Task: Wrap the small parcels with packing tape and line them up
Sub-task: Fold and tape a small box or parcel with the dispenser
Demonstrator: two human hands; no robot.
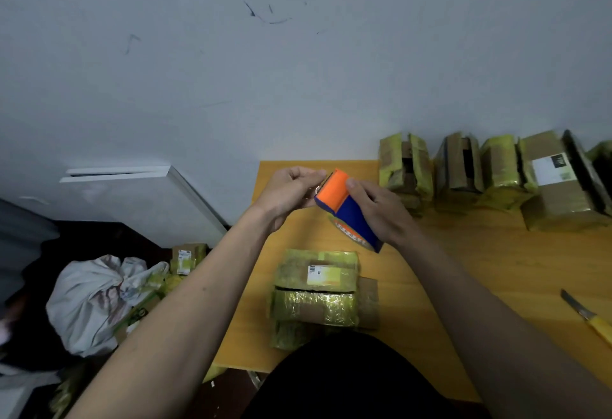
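Orange-blue tape dispenser (347, 208) gripped by right hand (381, 213); left hand (288, 193) pinches its front edge.

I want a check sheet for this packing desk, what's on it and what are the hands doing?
Surface: yellow wooden table, against a grey wall.
Job's things: tape dispenser, orange and blue, held above the table; taped parcels lying in front of the person; row of wrapped parcels along the wall.
Clutter: yellow-handled knife at the table's right edge.
Grippers: right hand grips the dispenser; left hand pinches at its front end, where the tape itself is too small to see.
Cables: nothing seen.
Surroundings: white bag and another parcel on the floor to the left.
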